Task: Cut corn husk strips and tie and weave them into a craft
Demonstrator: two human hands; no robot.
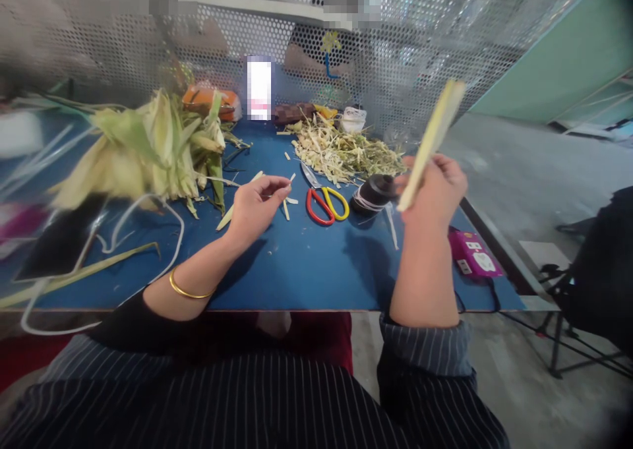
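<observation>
In my right hand (438, 185), raised over the table's right side, is a long pale-green strip of corn husk (435, 139), tilted upward. My left hand (260, 205) pinches a small whitish scrap (293, 177) between thumb and fingertips, above the table. Beneath that hand lies another husk strip (225, 219), partly covered by it. Between my hands rest scissors (324, 198) with one red and one yellow handle, blades pointing away. Beside them stands a black spool (373, 195) with white thread around it, close to my right hand.
A heap of corn husks (158, 146) fills the left of the blue table (306, 264). Shredded husk trimmings (346, 149) pile up at the back. A phone (59, 241) with a white cable lies left, a purple packet (475, 254) right. A perforated metal screen (395, 73) stands behind.
</observation>
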